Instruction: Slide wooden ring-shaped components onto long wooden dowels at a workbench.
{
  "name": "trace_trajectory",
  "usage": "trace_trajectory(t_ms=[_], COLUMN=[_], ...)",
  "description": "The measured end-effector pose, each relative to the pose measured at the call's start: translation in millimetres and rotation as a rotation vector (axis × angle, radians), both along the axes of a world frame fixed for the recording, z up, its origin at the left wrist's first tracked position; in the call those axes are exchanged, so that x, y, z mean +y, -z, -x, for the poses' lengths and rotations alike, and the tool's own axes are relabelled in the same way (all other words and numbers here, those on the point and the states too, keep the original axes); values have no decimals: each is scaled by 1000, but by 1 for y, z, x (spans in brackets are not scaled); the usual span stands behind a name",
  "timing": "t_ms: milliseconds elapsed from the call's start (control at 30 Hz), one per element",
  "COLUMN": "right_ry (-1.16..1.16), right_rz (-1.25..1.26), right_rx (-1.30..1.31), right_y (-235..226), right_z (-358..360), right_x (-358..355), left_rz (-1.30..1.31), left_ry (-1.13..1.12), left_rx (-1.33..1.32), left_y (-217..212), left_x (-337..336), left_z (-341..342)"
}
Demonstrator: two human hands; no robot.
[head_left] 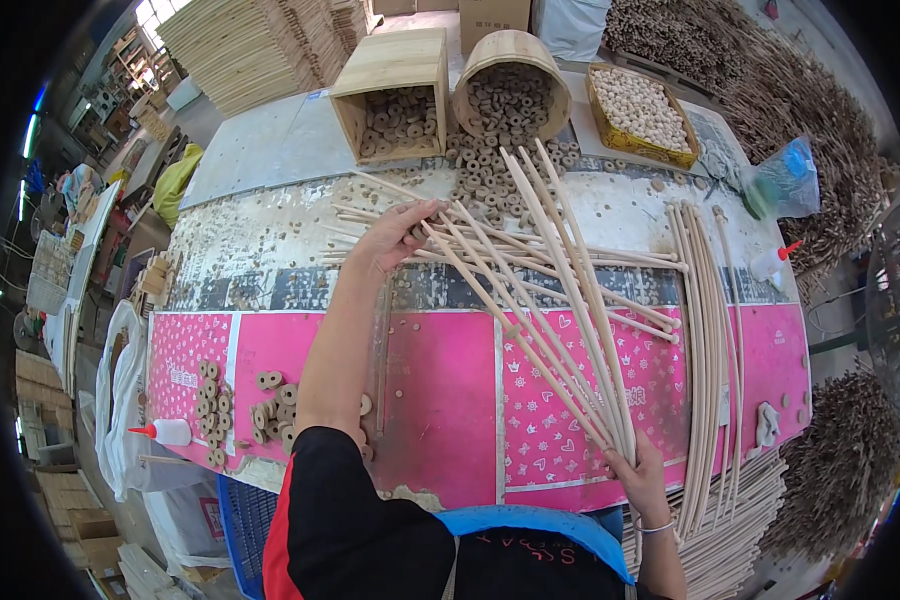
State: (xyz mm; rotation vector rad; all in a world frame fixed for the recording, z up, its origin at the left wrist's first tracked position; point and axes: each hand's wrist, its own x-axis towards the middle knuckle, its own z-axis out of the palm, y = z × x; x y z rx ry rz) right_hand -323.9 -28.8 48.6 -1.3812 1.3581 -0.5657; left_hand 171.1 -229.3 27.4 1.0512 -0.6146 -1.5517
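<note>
The tabletop (440,380) carries pink patterned sheets at its near half. Long rods (550,290) fan across its middle, meeting at the near edge, where the right hand (638,472) grips their bundled ends. The left hand (402,232) lies open, fingers spread on loose rods at the tabletop's far half. Beyond it a box (392,92) and a tipped bucket (511,85) hold rings. A glue bottle (165,432) lies at the tabletop's left edge.
</note>
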Motion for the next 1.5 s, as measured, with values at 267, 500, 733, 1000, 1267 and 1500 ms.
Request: trace_trajectory(t_ms=[267,500,733,1000,1267,1500], right_ry=[-6,38,-29,-100,-124,-112], right_rz=[-24,-125,-71,-109,-165,-351], right_rx=[-16,-177,-142,-98,-124,-264], right_y=[-8,-20,-19,-13,-14,-10], right_z=[-30,-53,-33,-16,-16,-15], right_x=[1,-11,-3,18,17,17], left_rz=[64,-24,33,175,175,200], left_ry=[-16,61,-216,-114,-27,16], left_rx=[31,68,46,194,195,320], left_y=[-1,2,5,0,-11,-15], left_x=[17,39,31,34,45,49], left_z=[15,84,32,1,7,16])
